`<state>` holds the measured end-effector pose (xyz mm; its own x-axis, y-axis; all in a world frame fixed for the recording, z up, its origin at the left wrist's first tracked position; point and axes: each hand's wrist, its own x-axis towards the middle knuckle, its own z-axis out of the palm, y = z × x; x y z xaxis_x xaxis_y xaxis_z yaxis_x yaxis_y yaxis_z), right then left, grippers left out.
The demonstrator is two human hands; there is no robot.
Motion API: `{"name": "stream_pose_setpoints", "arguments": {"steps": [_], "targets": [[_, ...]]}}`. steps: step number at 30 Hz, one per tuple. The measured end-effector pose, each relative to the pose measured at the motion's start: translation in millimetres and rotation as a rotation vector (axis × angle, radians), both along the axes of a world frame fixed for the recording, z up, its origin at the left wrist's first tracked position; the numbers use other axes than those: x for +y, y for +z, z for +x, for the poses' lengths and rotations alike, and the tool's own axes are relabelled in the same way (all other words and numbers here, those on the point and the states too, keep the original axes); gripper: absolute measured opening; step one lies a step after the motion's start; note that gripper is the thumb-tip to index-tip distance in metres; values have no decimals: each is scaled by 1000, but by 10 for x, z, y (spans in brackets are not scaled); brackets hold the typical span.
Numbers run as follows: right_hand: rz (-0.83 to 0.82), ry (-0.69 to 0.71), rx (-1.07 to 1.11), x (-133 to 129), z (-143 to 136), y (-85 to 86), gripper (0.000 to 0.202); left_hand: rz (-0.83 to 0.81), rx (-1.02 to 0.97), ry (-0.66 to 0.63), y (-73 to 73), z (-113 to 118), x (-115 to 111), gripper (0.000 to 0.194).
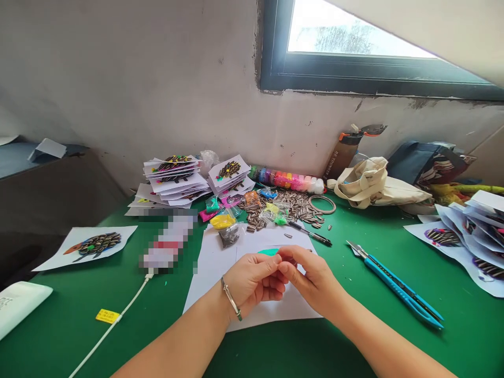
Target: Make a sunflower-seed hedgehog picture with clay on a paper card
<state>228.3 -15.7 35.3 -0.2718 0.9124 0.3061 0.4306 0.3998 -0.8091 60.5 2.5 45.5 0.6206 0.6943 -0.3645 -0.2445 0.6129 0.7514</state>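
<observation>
My left hand (258, 275), with a bracelet at the wrist, and my right hand (313, 275) meet over white paper (210, 278). Thumbs and fingertips press together; anything between them is hidden or too small to name. Just behind the fingers, a flat teal-green patch (268, 252) shows on the paper, partly covered by my left hand. At the paper's far part lie small bags of coloured modelling clay, among them yellow (222, 221) and dark grey (231, 235). Striped sunflower seeds (303, 203) are heaped behind, and a black pen (310, 233) lies at the paper's edge.
A blue craft knife or tweezers-like tool (397, 283) lies to the right. Stacked seed pictures (173, 178) stand at the back left, more (476, 236) at the right. A single picture (88, 247) and a white cable (129, 310) lie left. A bottle (342, 157) leans by the wall.
</observation>
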Motion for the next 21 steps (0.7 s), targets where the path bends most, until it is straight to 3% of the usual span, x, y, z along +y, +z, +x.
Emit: {"name": "stream_pose_setpoints", "arguments": {"steps": [7, 14, 21], "targets": [[-176, 53, 109, -10, 15, 17, 32, -42, 29, 99, 10, -13, 30, 21], [-189, 6, 183, 2, 15, 116, 23, -19, 126, 226, -13, 12, 80, 31], [-93, -36, 165, 9, -48, 41, 12, 111, 185, 182, -25, 66, 27, 41]]}}
